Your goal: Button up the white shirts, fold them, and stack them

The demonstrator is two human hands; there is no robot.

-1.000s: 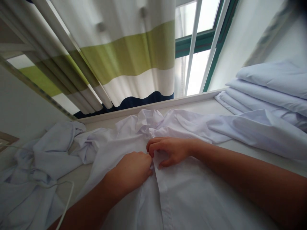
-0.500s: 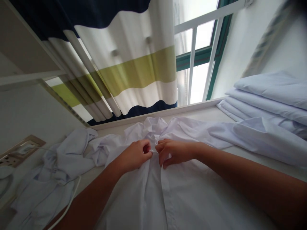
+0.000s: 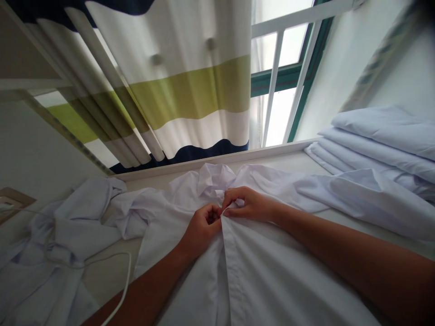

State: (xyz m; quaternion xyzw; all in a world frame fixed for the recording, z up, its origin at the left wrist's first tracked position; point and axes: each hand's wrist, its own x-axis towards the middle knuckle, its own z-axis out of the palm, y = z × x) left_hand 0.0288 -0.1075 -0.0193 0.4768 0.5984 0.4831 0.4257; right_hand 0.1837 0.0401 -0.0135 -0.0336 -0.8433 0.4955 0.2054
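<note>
From my head camera, the white shirt [image 3: 265, 271] lies front-up on the table [image 3: 112, 267], its collar toward the window sill. My left hand [image 3: 202, 226] is clenched on the left edge of the placket just below the collar, and my right hand [image 3: 249, 204] pinches the right edge against it, fingertips touching. I judge I am closing a button near the top of the shirt; the button itself is hidden under my fingers. Next calls for keeping both edges lined up while working it through the hole. A crumpled white garment [image 3: 71, 226] and a white cord [image 3: 118, 290] lie left; folded white linens [image 3: 384, 136] are stacked right.
</note>
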